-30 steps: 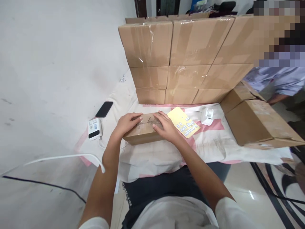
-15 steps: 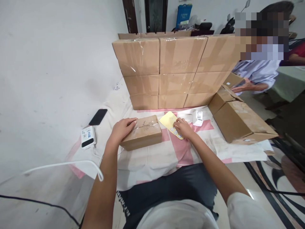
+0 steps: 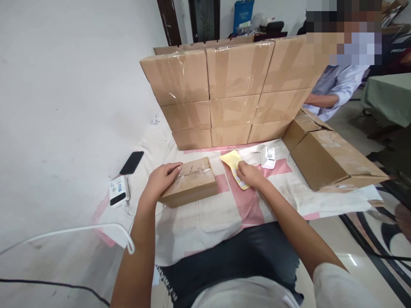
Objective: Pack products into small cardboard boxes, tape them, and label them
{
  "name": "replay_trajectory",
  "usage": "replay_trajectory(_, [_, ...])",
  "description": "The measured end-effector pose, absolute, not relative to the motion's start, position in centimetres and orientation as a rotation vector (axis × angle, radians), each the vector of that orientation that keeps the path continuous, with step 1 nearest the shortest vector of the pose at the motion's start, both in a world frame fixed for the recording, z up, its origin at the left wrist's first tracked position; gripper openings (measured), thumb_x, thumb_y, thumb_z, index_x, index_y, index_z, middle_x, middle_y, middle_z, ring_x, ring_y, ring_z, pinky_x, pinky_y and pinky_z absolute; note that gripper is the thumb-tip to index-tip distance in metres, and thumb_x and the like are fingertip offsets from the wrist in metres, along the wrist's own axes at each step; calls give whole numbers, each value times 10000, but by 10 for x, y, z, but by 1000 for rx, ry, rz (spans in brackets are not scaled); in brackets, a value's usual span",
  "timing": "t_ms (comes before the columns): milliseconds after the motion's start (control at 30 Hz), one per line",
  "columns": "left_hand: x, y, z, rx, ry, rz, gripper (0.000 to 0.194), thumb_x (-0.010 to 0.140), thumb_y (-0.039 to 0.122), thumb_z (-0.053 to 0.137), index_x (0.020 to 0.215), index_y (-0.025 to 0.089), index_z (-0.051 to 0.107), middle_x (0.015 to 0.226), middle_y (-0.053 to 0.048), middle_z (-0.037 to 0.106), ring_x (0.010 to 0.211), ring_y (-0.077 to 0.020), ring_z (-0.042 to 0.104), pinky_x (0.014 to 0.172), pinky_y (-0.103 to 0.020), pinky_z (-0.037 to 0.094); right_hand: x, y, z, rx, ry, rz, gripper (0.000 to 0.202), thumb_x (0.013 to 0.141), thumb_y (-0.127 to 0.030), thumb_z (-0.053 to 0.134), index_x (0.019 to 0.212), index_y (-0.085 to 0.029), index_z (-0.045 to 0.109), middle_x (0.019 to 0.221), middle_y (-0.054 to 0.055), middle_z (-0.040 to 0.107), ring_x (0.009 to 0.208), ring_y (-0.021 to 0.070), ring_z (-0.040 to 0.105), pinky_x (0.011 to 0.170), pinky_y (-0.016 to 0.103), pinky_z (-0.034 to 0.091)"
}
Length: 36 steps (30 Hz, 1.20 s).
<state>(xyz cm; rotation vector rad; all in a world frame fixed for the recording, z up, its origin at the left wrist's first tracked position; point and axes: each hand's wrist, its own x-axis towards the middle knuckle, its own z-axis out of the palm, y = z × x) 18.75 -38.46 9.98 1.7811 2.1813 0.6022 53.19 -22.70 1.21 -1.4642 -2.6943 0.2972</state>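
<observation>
A small taped cardboard box [image 3: 195, 174] with dark print on top lies on the cloth in front of me. My left hand [image 3: 165, 179] grips its left end, thumb on the top face and fingers along the far edge. To the right of the box, my right hand [image 3: 248, 173] is closed in a pinch on a yellow sticker sheet [image 3: 228, 158] with pale oval labels. The sheet's far end curls up a little; my fingers cover part of it. Just beyond that hand stands a small white device [image 3: 267, 157], apart from it.
A wall of stacked taped cartons [image 3: 234, 109] stands at the back. An open carton [image 3: 327, 158] lies to the right, with a person [image 3: 340, 87] behind it. At left are a black phone [image 3: 132, 163], a white box-shaped device [image 3: 118, 191] and a white cable [image 3: 96, 226].
My right fingers have closed on the yellow sheet, and its far end has bent upward. The left hand stays on the box. My view has shifted slightly; the other person's arm has moved.
</observation>
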Motion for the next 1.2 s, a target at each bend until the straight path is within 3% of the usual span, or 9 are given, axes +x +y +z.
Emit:
replay_trajectory(133, [189,-384,101,1764,2195,576,480,991,553,414,1278,333,730,1356,4,720,1243,-289,643,1050,-380,469,534,-224,13,-1432,-2754,352,228,1086,-329,371,1128,-165,523,1157,147,699,848,233,669,660,316,344])
replay_trajectory(367, [187,-382,98,1723,2229,548,501,987,583,426,1299,322,719,1365,0,713,1261,-292,636,1091,-383,452,538,-217,12,-1415,-2837,389,168,1027,-157,389,1113,-153,533,1105,163,706,767,233,647,645,322,345])
replay_trajectory(567, [186,-382,97,1711,2242,537,503,980,584,436,1304,319,716,1372,-6,709,1265,-296,632,1089,-394,448,536,-215,7,-1369,-2856,410,200,1072,-285,386,1120,-149,524,1145,172,691,821,258,675,662,327,370])
replay_trajectory(800, [182,-382,93,1722,2232,548,487,989,588,440,1307,339,711,1376,12,707,1285,-284,623,1085,-386,445,536,-215,4,-1254,-2805,486,130,1033,-214,443,1030,-145,552,1120,196,667,827,270,665,697,333,383])
replay_trajectory(1067, [177,-382,90,1643,2204,611,517,955,639,495,1292,324,728,1400,7,693,1306,-289,614,1137,-380,434,507,-218,17,-757,-2632,894,154,1012,-151,414,995,-189,562,1031,61,676,880,169,620,793,271,454])
replay_trajectory(1200, [170,-381,86,1663,2163,631,525,942,647,524,1295,316,729,1390,-7,698,1300,-293,620,1164,-403,427,480,-221,8,-404,-2452,1183,137,996,-180,449,960,-191,582,955,44,647,884,175,593,817,285,452])
